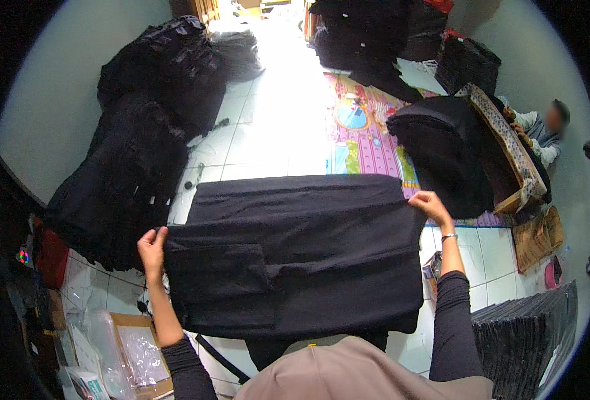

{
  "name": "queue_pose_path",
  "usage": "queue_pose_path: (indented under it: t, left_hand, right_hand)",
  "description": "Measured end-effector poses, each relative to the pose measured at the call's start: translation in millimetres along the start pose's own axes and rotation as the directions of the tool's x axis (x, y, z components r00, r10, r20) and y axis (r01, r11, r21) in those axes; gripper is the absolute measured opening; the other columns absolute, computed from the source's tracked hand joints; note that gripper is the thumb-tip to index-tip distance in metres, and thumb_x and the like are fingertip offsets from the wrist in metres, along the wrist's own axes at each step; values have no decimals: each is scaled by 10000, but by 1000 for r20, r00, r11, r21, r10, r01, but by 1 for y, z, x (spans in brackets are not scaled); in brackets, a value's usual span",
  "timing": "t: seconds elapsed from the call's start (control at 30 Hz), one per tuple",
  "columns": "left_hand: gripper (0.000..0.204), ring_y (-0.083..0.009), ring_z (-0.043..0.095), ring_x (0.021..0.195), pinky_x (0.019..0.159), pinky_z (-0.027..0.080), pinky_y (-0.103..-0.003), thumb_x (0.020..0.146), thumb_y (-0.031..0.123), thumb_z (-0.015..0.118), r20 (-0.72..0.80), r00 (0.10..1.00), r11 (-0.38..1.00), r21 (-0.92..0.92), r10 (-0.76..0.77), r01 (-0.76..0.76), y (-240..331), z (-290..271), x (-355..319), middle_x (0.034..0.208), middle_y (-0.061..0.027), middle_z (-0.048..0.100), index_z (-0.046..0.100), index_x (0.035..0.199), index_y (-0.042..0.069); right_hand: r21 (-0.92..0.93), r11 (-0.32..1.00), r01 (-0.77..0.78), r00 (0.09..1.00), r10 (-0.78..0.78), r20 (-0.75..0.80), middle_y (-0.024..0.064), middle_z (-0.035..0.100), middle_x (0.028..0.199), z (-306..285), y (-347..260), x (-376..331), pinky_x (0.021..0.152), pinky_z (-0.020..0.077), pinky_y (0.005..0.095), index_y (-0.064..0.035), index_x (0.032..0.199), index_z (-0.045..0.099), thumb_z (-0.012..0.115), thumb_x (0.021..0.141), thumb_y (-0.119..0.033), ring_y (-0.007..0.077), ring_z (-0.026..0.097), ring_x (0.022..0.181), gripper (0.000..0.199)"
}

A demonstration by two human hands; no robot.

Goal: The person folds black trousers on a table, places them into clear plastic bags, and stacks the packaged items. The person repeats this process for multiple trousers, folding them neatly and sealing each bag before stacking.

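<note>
A wide black cloth is spread in front of me, creased across its width. A square panel like a pocket shows on its left half. My left hand pinches the cloth's upper left corner between thumb and fingers. At the upper right corner, my right hand grips the edge in the same way. A further layer of black fabric shows beyond the edge I hold; whether it belongs to the same piece I cannot tell. What supports the cloth is hidden beneath it.
Heaped black fabric lies along the left wall. Another dark pile sits on a colourful mat, near a seated person. Stacked dark flat packs stand at lower right, a cardboard box at lower left.
</note>
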State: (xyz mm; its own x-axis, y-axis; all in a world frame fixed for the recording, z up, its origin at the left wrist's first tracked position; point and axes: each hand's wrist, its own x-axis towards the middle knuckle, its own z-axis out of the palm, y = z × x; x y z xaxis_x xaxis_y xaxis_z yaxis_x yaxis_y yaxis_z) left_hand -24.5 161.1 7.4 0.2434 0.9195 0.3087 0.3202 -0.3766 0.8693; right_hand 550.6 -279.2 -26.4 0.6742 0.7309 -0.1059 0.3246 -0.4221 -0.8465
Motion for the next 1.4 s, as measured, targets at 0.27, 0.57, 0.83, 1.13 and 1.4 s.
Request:
queue_pose_path:
  t: [0.27, 0.57, 0.83, 1.13, 1.4]
  left_hand:
    - [315, -173, 578, 812, 719, 465, -309, 823, 222, 768, -10, 998, 948, 316, 56, -50, 12, -19, 41, 953, -83, 618, 623, 981, -9]
    - [747, -343, 387, 1365, 1174, 240, -433, 660, 21, 691, 606, 758, 682, 450, 241, -577, 46, 1, -96, 1447, -157, 450, 496, 1378, 85]
    - [712, -308, 466, 1308, 1157, 289, -452, 595, -196, 529, 571, 753, 675, 417, 326, -608, 30, 4, -63, 1323, -129, 575, 610, 1251, 68]
    - [883, -315, 303, 1417, 1191, 186, -445, 588, -223, 411, 625, 768, 771, 420, 138, -479, 22, -9, -98, 1491, -140, 395, 485, 1404, 106]
    - [767, -344, 265, 1432, 1175, 139, -502, 749, 406, 756, 670, 734, 824, 353, 108, -443, 64, 19, -97, 1515, -170, 351, 487, 1395, 91]
  right_hand:
    - [-716, 694, 82, 912, -342, -228, 86, 682, 858, -8, -78, 10, 687, 467, 316, -50, 923, 687, 675, 858, -190, 196, 636, 769, 155]
    - [-630, 742, 229, 973, -174, 149, 104, 509, 1403, 50, -71, -112, 1158, 280, 452, -156, 1360, 511, 589, 706, 100, 322, 453, 1317, 707]
    - [-880, 320, 351, 834, -535, 138, 103, 666, 1185, 68, -59, -99, 1135, 299, 498, -97, 1206, 641, 551, 849, -45, 225, 621, 1135, 372]
    - [-860, 464, 211, 954, -290, 77, 162, 507, 1393, 85, -72, -165, 1132, 309, 475, -53, 1357, 503, 492, 818, 66, 308, 470, 1306, 553]
    - [-690, 605, 397, 912, -172, 374, 158, 92, 1598, 121, -126, -168, 1041, 70, 771, -214, 1546, 124, 809, 559, -506, 454, 63, 1451, 1237]
